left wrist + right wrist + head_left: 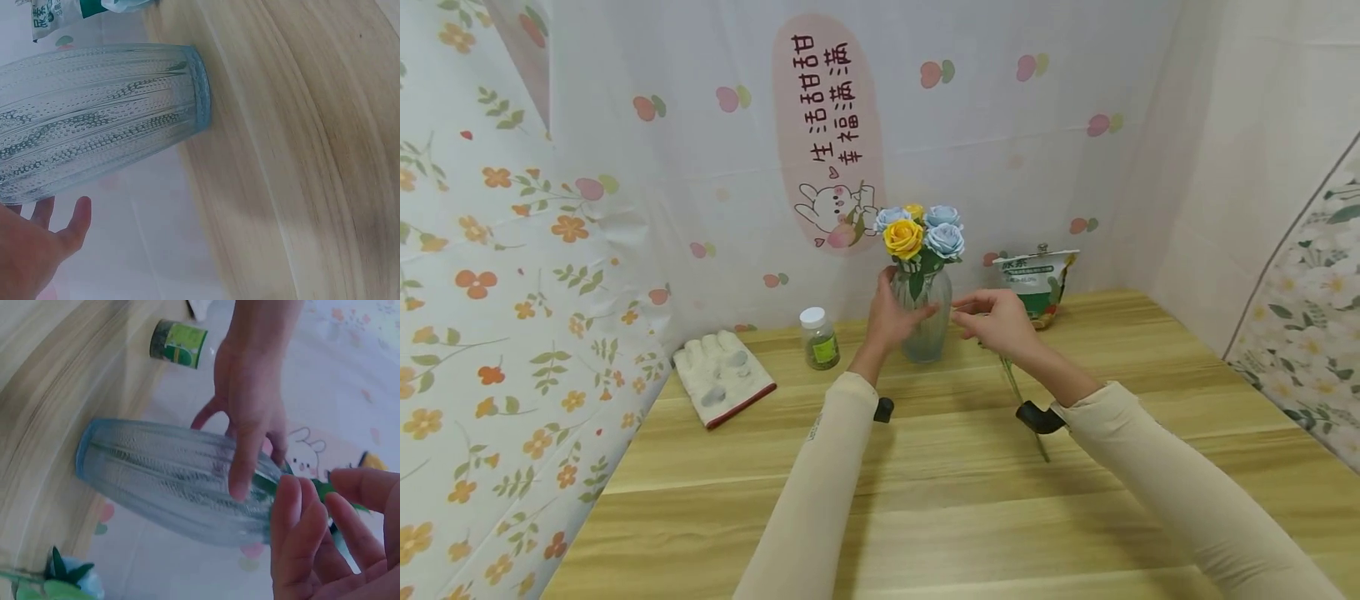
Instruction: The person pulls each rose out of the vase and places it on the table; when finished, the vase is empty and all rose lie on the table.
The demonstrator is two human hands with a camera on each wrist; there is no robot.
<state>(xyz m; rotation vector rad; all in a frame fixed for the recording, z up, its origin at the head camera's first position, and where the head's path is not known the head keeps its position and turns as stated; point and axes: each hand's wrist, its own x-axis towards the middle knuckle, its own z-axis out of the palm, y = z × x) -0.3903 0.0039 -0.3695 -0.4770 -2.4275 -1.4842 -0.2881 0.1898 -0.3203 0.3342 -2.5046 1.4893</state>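
A ribbed clear glass vase (pixel 927 321) stands upright at the back of the table, with light blue roses (pixel 945 240) and yellow roses (pixel 903 239) in its mouth. My left hand (pixel 891 317) holds it from the left, thumb across the front and other fingers partly hidden behind the glass. Just right of the vase is my right hand (pixel 996 321), fingers loosely bent and nothing between them. In the right wrist view its fingertips come close to the green leaves (pixel 322 490) at the vase's neck. A loose green stem (pixel 1011 383) lies under my right wrist, its blue bloom (pixel 94 584) showing in that view.
Left of the vase stands a small jar (pixel 820 340) with a white lid and green label. Further left lies a white glove (pixel 722 377) with red trim. A green and white bag (pixel 1037 283) stands at the back right, against the curtain (pixel 700 183).
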